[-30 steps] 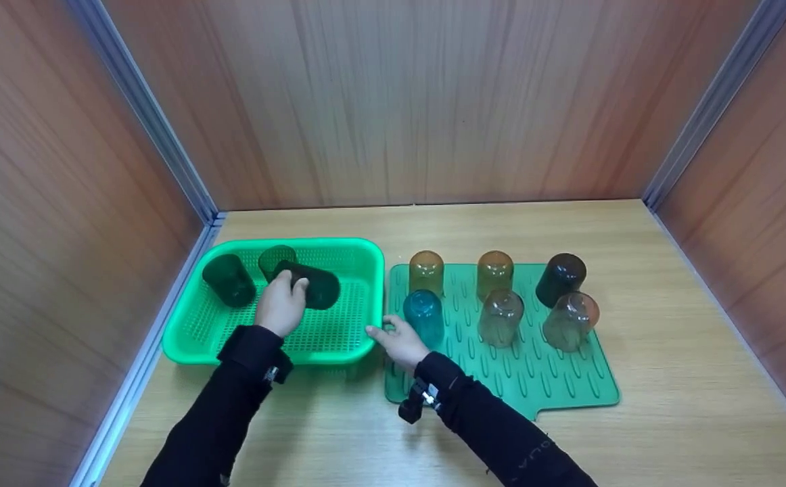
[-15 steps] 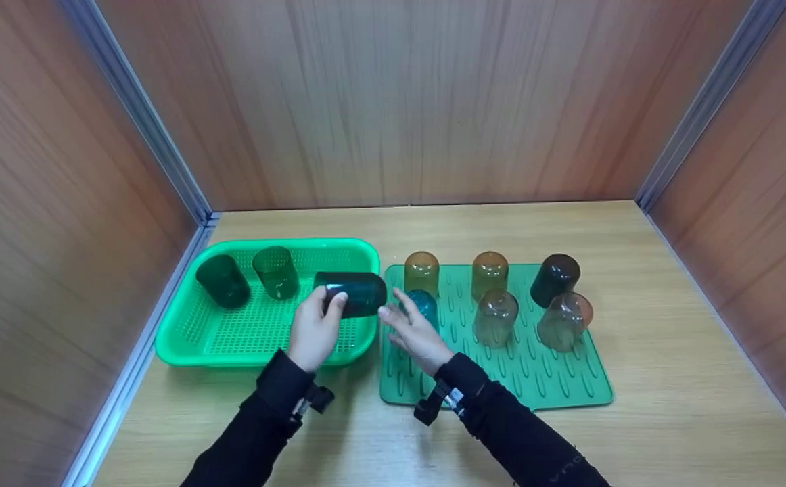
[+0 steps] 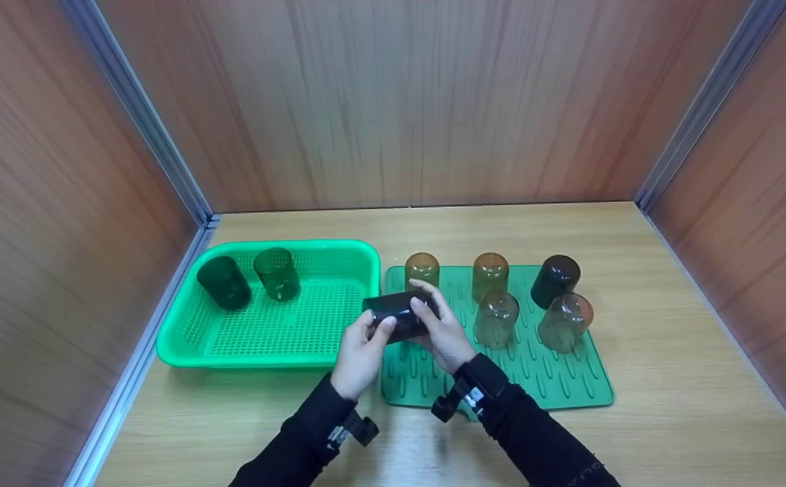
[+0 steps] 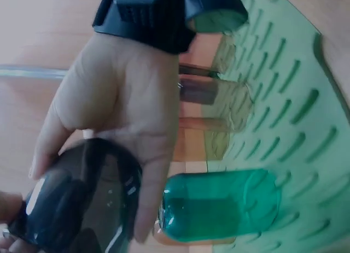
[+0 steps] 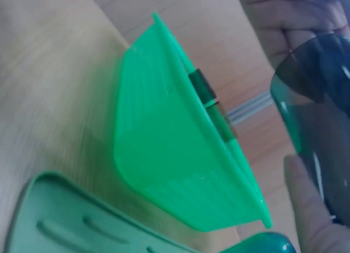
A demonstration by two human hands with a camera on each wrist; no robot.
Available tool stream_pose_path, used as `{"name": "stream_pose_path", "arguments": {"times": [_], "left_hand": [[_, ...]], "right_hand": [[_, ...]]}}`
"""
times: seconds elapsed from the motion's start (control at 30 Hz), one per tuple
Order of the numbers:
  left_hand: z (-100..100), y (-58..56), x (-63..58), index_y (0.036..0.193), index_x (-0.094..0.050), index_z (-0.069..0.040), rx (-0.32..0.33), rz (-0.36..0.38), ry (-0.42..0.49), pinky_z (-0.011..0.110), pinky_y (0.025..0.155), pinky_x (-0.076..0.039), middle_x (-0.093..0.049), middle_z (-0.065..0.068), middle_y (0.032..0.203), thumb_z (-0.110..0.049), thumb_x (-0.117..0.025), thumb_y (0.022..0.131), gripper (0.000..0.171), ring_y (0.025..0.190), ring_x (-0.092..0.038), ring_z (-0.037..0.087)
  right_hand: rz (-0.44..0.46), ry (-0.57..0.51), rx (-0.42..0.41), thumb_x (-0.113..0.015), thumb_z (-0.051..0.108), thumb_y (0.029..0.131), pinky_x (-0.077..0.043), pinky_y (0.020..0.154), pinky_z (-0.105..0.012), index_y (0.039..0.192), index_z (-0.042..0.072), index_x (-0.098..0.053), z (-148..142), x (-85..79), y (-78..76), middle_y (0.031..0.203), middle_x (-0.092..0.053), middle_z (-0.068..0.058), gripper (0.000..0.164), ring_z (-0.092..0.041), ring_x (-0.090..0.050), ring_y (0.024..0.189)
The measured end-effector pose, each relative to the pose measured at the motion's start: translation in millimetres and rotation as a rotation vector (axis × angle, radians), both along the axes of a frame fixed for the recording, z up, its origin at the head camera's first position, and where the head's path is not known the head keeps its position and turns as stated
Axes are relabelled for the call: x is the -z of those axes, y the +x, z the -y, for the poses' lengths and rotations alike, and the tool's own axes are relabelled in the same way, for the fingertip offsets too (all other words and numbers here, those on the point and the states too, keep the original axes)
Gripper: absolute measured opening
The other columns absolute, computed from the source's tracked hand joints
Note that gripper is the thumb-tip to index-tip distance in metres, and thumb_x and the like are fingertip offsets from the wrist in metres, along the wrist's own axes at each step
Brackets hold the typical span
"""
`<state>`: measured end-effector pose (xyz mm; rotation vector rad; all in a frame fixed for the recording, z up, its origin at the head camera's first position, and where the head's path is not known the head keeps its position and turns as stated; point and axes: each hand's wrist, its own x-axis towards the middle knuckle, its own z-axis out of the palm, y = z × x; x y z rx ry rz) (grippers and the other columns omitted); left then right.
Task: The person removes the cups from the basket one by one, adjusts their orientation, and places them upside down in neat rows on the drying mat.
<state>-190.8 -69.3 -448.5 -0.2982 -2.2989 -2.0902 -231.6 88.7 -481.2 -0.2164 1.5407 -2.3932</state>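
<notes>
In the head view a dark drinking glass [image 3: 398, 312], lying nearly on its side, is held above the mat's left edge. My left hand [image 3: 359, 355] pinches its left end between thumb and fingers. Around its right end my right hand [image 3: 446, 333] curls, thumb on the near side. The left wrist view shows the same dark glass [image 4: 90, 198] under the palm. Beside it a blue-green glass [image 4: 219, 205] stands upside down on the green mat [image 4: 306, 127]; in the head view the hands hide it.
A green plastic basket [image 3: 268, 362] at the left holds a dark green glass [image 3: 224, 283] and a lighter green glass [image 3: 276, 274]. On the drying mat [image 3: 542, 385] several upturned glasses stand: amber [image 3: 490, 277], black [image 3: 555, 281], clear [image 3: 496, 319]. Wooden panels surround the table.
My left hand has lifted the dark glass out of the basket and carried it right. My right hand has left the basket's rim and now grips the glass's other end.
</notes>
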Motion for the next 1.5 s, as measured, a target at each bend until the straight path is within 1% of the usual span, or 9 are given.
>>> {"name": "stream_pose_path", "arguments": {"times": [0.17,0.33,0.47,0.63,0.77,0.9,1.0,1.33,1.5], "left_hand": [[-5.7,9.5,6.9,0.125,-0.057,0.003,0.075,-0.031,-0.036,0.035,0.096,-0.053,-0.062,0.022,0.129,-0.017,-0.053,0.101,0.031,0.118,-0.062,0.031],[-4.9,24.1,22.1,0.107,-0.063,-0.006,0.044,-0.155,-0.203,0.036,0.094,-0.050,-0.069,0.008,0.115,-0.017,-0.055,0.101,0.015,0.109,-0.063,0.020],[-4.1,31.9,34.5,0.113,-0.063,-0.008,0.040,-0.231,-0.324,0.039,0.096,-0.051,-0.064,0.006,0.122,-0.013,-0.053,0.101,0.016,0.114,-0.060,0.021],[0.0,35.3,60.6,0.125,-0.057,-0.006,0.119,-0.249,-0.647,0.047,0.101,-0.048,-0.055,0.013,0.135,-0.018,-0.057,0.098,0.029,0.126,-0.053,0.030],[7.6,36.1,85.4,0.141,-0.044,0.001,0.186,-0.191,-0.875,0.060,0.106,-0.039,-0.036,0.024,0.153,-0.033,-0.065,0.092,0.063,0.135,-0.039,0.050],[14.7,36.0,100.7,0.151,-0.029,0.001,0.219,-0.073,-0.960,0.067,0.109,-0.030,-0.020,0.025,0.160,-0.047,-0.068,0.087,0.089,0.137,-0.029,0.059],[17.3,36.5,106.5,0.153,-0.026,0.000,0.236,-0.052,-1.019,0.068,0.111,-0.025,-0.019,0.025,0.160,-0.052,-0.068,0.085,0.095,0.138,-0.026,0.058],[17.3,33.9,103.5,0.156,-0.024,-0.008,0.286,0.031,-1.194,0.071,0.112,-0.017,-0.015,0.016,0.164,-0.068,-0.064,0.079,0.106,0.146,-0.020,0.049],[18.0,31.2,103.2,0.156,-0.023,-0.010,0.303,0.051,-1.226,0.071,0.112,-0.019,-0.015,0.014,0.164,-0.072,-0.064,0.076,0.109,0.146,-0.020,0.048]], "right_hand": [[-0.055,0.062,0.042,-0.046,0.024,0.103,-0.058,0.082,-0.038,0.143,0.010,-0.035,-15.8,3.4,3.4,0.131,-0.045,-0.015,0.044,-0.024,-0.063,0.104],[-0.106,0.193,0.107,-0.047,0.022,0.103,-0.059,0.074,-0.038,0.138,0.004,-0.040,-35.2,1.5,1.3,0.122,-0.050,-0.015,0.040,-0.021,-0.066,0.093],[-0.142,0.297,0.149,-0.049,0.019,0.102,-0.059,0.070,-0.038,0.133,0.004,-0.045,-49.2,-8.1,-2.4,0.118,-0.050,-0.014,0.035,-0.021,-0.064,0.090],[-0.230,0.385,0.177,-0.053,0.013,0.100,-0.057,0.072,-0.032,0.130,0.004,-0.050,-62.8,-22.6,-5.8,0.116,-0.051,-0.016,0.032,-0.022,-0.060,0.092],[-0.313,0.530,0.178,-0.058,0.013,0.098,-0.055,0.076,-0.031,0.131,0.004,-0.051,-67.4,-31.5,-4.1,0.118,-0.054,-0.017,0.035,-0.024,-0.059,0.096],[-0.415,0.783,0.198,-0.064,0.024,0.095,-0.057,0.075,-0.035,0.131,0.014,-0.055,-64.6,-35.2,0.6,0.121,-0.056,-0.013,0.039,-0.024,-0.060,0.097],[-0.522,0.962,0.224,-0.068,0.031,0.092,-0.057,0.074,-0.035,0.130,0.017,-0.057,-59.1,-32.9,4.6,0.121,-0.057,-0.011,0.043,-0.023,-0.061,0.095],[-0.783,1.269,0.168,-0.069,0.040,0.088,-0.053,0.069,-0.033,0.130,0.017,-0.058,-40.1,-13.6,13.3,0.111,-0.058,-0.008,0.049,-0.016,-0.056,0.081],[-0.860,1.369,0.139,-0.068,0.043,0.089,-0.051,0.062,-0.030,0.131,0.016,-0.058,-32.4,-0.8,16.6,0.113,-0.057,-0.012,0.051,-0.016,-0.052,0.079]]}}
